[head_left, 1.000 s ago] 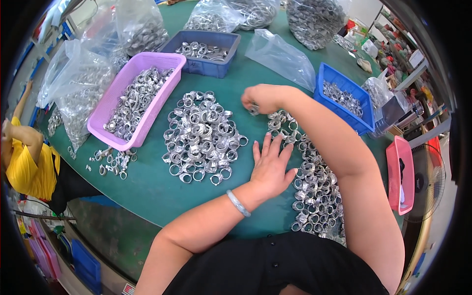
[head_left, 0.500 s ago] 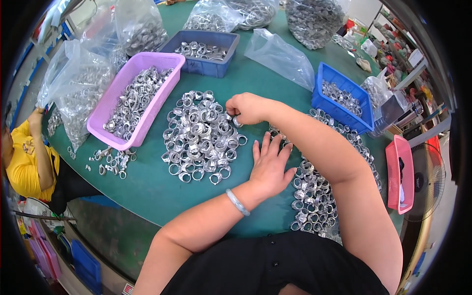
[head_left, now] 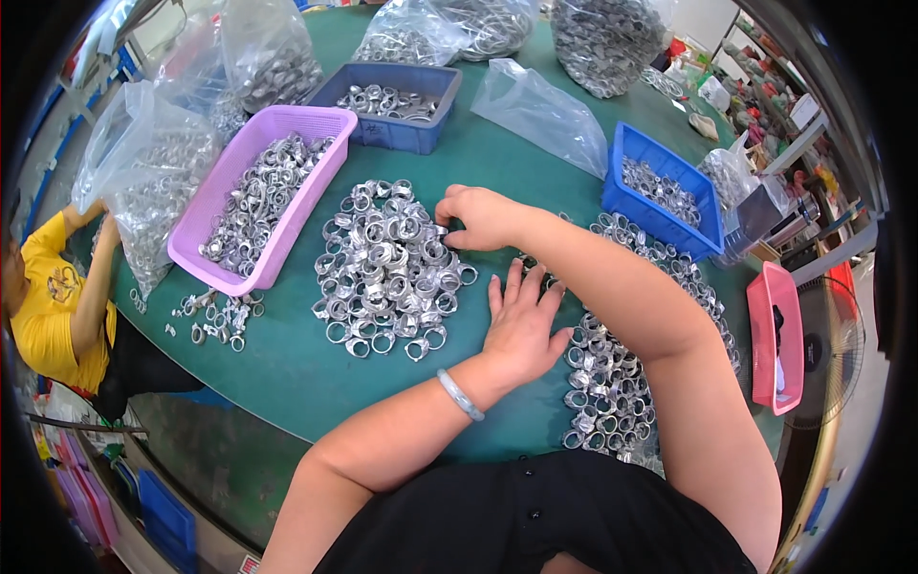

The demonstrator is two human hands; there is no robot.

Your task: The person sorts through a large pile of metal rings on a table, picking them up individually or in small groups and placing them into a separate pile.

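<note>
My right hand [head_left: 481, 218] reaches across from the right, its fingers curled at the upper right edge of a heap of silver metal rings [head_left: 382, 273]. Whatever is between its fingertips is hidden. My left hand [head_left: 521, 330] lies open, palm down, between that heap and a second spread of metal rings [head_left: 607, 392] on the right; its fingers are spread and it holds nothing. A pale bangle [head_left: 461, 394] circles my left wrist. My right forearm passes above the second spread and hides part of it.
Ring-filled tubs stand around: a purple basket [head_left: 182, 234], a grey-blue tub [head_left: 406, 136] and a blue basket [head_left: 660, 225]. A clear bag [head_left: 540, 110] lies flat behind. Loose pieces [head_left: 218, 320] lie near the left table edge. A co-worker in yellow [head_left: 62, 301] handles a full bag [head_left: 158, 182].
My right hand has shifted slightly left against the heap; the ring seen under its fingers no longer shows there. My left hand has stayed put. The co-worker's hands have moved along the bag.
</note>
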